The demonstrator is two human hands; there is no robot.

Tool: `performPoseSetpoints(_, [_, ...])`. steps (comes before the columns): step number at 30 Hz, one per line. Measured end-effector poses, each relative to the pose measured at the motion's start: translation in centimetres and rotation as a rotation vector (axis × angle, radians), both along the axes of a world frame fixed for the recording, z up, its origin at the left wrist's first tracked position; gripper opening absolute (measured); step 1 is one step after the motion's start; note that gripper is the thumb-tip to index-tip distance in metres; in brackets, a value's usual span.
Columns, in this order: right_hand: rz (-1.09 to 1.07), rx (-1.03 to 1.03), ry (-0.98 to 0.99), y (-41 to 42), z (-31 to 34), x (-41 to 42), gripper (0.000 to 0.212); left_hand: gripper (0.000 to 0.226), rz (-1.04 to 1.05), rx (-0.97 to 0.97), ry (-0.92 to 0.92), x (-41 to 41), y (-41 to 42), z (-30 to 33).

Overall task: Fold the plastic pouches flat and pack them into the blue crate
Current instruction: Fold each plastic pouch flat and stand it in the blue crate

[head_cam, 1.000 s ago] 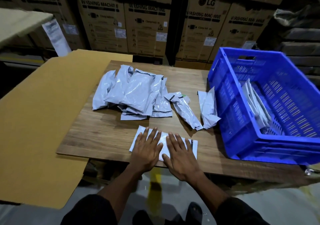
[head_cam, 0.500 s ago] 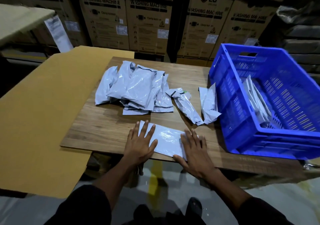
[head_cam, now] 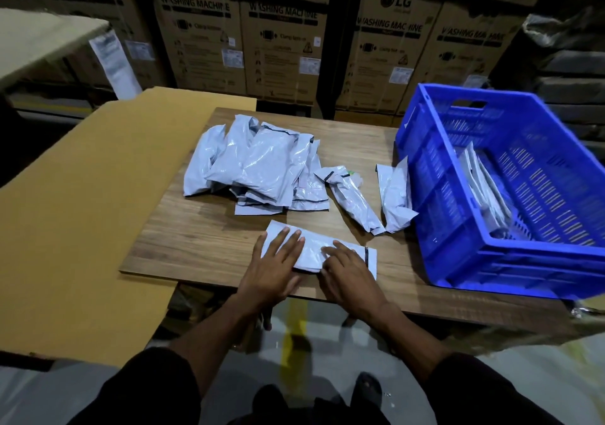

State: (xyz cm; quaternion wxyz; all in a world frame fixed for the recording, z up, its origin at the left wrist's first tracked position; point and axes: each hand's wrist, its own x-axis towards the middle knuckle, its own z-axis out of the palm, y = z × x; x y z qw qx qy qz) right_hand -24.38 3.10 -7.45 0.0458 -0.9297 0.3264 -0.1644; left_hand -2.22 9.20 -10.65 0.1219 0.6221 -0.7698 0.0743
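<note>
- Pouch (head_cam: 314, 249) being flattened lies at the near edge of the bench (head_cam: 196, 244), lower centre of the frame, its long axis running left to right, slightly down toward the right
- Left hand (head_cam: 273, 267) rests flat on its left end, fingers straight and spread, gripping nothing
- Right hand (head_cam: 348, 272) presses the right half, fingers a little bent over a raised fold; whether it pinches the film I cannot tell
- Both hands sit on the pouch itself; the right one is nearer the crate, so it likely carries the pouch over
- Two crumpled pouches (head_cam: 373, 200) lie just beyond, centre right, one touching the crate wall
- Heap of unfolded pouches (head_cam: 255, 165) sits at centre frame
- Blue crate (head_cam: 435, 215) stands at the right, tilted, with a few folded pouches (head_cam: 484, 188) leaning inside
</note>
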Motion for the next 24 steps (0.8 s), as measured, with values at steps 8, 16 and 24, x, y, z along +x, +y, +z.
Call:
performPoseSetpoints(8, [0.342, -0.239, 0.370, 1.6, 3.8, -1.5, 0.043, 0.063, 0.028, -0.028, 0.056, 1.0, -1.4, 1.6])
performPoseSetpoints(16, [0.305, -0.169, 0.480, -2.2, 6.4, 0.2, 0.046, 0.049, 0.083, 0.006, 0.207, -0.2, -3.1, 5.2])
performPoseSetpoints(24, [0.171, -0.047, 0.123, -4.7, 10.7, -3.5, 0.051, 0.069, 0.323, -0.076, 0.338, -3.5, -2.7, 3.5])
